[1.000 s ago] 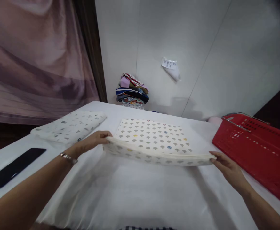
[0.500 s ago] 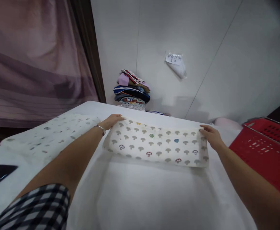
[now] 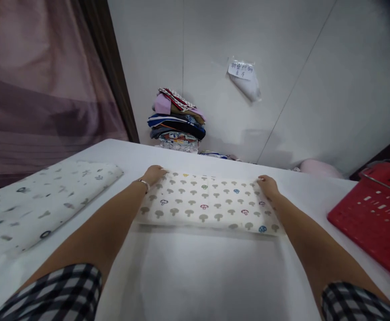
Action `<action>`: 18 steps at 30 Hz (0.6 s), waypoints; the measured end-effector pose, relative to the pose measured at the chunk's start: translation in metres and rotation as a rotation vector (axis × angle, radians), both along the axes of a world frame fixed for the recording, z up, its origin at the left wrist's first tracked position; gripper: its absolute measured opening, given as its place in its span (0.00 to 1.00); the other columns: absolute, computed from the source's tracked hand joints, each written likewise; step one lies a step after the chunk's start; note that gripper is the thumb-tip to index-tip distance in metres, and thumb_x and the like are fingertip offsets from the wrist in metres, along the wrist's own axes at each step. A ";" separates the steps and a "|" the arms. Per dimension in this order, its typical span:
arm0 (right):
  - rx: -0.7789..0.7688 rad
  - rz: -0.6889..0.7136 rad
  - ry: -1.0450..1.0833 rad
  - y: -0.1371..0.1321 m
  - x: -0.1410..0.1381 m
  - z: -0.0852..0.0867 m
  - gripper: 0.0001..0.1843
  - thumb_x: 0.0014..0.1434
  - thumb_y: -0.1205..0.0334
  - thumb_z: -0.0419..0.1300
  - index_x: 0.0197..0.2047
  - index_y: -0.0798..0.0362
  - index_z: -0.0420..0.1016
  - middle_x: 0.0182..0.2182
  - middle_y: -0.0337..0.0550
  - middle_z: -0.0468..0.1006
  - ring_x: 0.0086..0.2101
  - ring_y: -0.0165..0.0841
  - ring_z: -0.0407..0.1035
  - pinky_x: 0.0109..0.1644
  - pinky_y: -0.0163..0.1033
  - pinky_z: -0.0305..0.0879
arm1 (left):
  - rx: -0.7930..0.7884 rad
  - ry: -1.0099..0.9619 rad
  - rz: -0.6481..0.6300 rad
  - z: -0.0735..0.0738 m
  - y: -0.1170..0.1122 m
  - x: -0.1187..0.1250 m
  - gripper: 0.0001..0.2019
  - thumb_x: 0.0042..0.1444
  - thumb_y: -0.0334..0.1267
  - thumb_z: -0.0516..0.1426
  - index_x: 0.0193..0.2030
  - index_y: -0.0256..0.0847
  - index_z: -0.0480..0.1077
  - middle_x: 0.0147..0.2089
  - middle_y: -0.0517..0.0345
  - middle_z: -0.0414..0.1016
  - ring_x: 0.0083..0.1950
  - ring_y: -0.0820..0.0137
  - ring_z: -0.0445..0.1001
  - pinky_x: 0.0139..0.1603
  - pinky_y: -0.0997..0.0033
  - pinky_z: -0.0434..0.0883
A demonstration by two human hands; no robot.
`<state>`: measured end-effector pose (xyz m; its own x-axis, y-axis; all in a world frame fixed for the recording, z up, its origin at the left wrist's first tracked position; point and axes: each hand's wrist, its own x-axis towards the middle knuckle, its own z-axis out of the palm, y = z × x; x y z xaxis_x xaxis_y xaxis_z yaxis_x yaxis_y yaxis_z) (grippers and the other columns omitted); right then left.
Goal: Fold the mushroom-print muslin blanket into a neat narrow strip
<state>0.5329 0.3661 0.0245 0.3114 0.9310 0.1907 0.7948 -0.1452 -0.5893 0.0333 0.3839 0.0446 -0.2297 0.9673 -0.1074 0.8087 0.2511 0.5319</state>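
Observation:
A folded white cloth printed with small mushrooms (image 3: 208, 206) lies as a long strip across the white table (image 3: 208, 272). My left hand (image 3: 153, 173) rests on its far left corner, fingers curled down over the edge. My right hand (image 3: 267, 185) presses on its far right corner, fingers flat on the fabric. Both forearms reach out over the cloth's ends, and a bracelet sits on my left wrist.
Another folded patterned cloth (image 3: 44, 203) lies at the left. A red plastic basket (image 3: 377, 214) stands at the right edge. A stack of folded clothes (image 3: 176, 120) sits by the wall behind the table, under a taped paper note (image 3: 241, 71).
The near edge of the cloth was lifted and carried away from me onto its far half, leaving a narrower strip. Both hands went forward with it to the far corners.

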 end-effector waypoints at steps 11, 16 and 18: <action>-0.160 -0.065 -0.219 -0.008 -0.017 -0.003 0.22 0.59 0.61 0.50 0.56 0.54 0.68 0.50 0.53 0.73 0.51 0.45 0.65 0.53 0.47 0.61 | 0.067 0.320 -0.003 0.003 -0.017 0.017 0.16 0.53 0.40 0.52 0.46 0.39 0.74 0.51 0.45 0.73 0.50 0.55 0.71 0.45 0.64 0.68; -0.260 -0.107 -0.357 -0.021 -0.011 0.001 0.29 0.62 0.48 0.44 0.57 0.58 0.66 0.52 0.59 0.70 0.53 0.49 0.63 0.53 0.51 0.61 | 0.068 0.357 0.045 -0.003 -0.024 0.004 0.23 0.54 0.52 0.52 0.46 0.36 0.73 0.51 0.40 0.72 0.52 0.52 0.69 0.46 0.61 0.68; -0.305 -0.115 -0.332 -0.026 -0.004 0.002 0.33 0.62 0.44 0.41 0.58 0.59 0.66 0.52 0.60 0.71 0.53 0.49 0.64 0.53 0.51 0.62 | 0.020 0.287 0.045 -0.005 -0.027 -0.006 0.26 0.53 0.57 0.51 0.45 0.35 0.73 0.49 0.39 0.73 0.51 0.52 0.71 0.46 0.62 0.68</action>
